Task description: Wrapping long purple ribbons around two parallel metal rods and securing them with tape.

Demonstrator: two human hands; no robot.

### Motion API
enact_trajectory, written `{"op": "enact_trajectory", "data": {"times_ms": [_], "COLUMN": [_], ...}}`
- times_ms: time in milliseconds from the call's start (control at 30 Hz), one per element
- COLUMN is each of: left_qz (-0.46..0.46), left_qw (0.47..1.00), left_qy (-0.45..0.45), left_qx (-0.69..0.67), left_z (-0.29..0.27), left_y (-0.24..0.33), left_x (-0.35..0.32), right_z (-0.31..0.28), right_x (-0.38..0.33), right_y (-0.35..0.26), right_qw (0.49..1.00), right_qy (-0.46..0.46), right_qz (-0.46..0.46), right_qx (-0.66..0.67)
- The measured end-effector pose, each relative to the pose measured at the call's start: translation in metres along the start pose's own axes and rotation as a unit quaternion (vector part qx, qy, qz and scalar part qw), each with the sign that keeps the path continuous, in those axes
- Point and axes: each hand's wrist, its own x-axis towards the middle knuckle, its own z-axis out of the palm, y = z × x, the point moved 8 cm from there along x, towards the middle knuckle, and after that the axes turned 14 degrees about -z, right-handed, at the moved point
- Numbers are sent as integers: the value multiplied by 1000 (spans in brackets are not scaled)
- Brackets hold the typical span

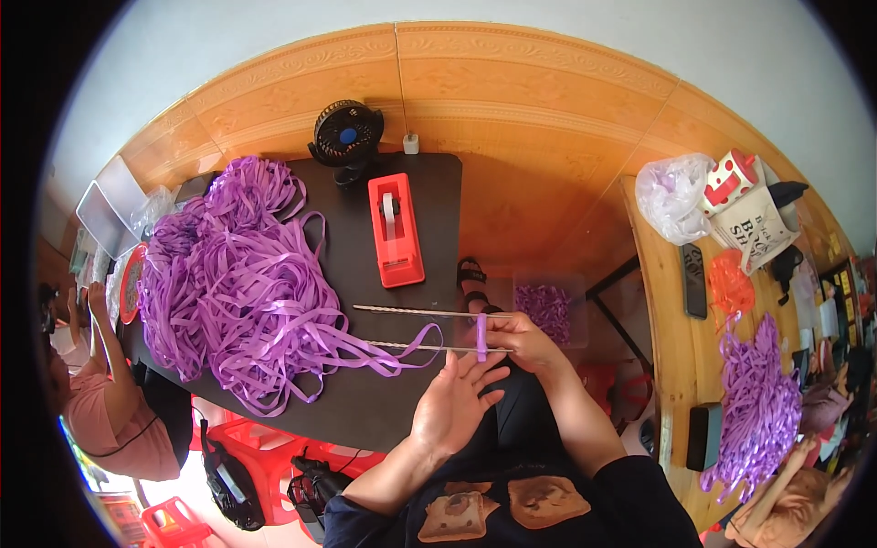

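My right hand (521, 340) grips the ends of two thin metal rods (420, 311) that stick out to the left over the dark table (365, 411). A purple ribbon strip (481, 337) is wound across both rods beside my fingers, and its tail (393, 359) trails left to a big heap of purple ribbon (233, 283). My left hand (454, 402) is spread flat, palm up, just under the rods, with its fingertips close to the wound ribbon.
A red tape dispenser (396, 230) and a small black fan (345, 134) stand on the table's far part. A clear box of purple ribbon pieces (546, 308) sits beyond my right hand. Other people sit at the left (110, 402) and lower right (795, 498). Another ribbon heap (758, 406) lies on the wooden bench at right.
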Motion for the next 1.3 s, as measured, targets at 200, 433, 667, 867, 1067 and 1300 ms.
{"op": "enact_trajectory", "data": {"times_ms": [200, 433, 667, 867, 1067, 1300], "left_qz": [-1, 1, 6, 8, 15, 9], "left_qw": [1000, 1000, 1000, 1000, 1000, 1000], "left_qy": [2, -1, -9, -15, -25, -15], "left_qx": [-15, -21, -21, -3, -6, -19], "left_z": [-3, -4, -5, -5, -7, -7], "left_y": [-1, -1, -2, -3, -4, -4], "left_x": [2, 2, 2, 2, 3, 3], "right_z": [12, 16, 8, -17, 3, 5], "right_x": [12, 13, 4, -9, -11, -5], "right_y": [2, 5, 5, 4, -29, -29], "right_qw": [997, 996, 998, 986, 978, 982], "right_qy": [-70, -71, 51, 159, 190, 173], "right_qz": [-32, -14, -5, -40, -77, -78], "right_qx": [23, 60, 33, 13, 27, -16]}}
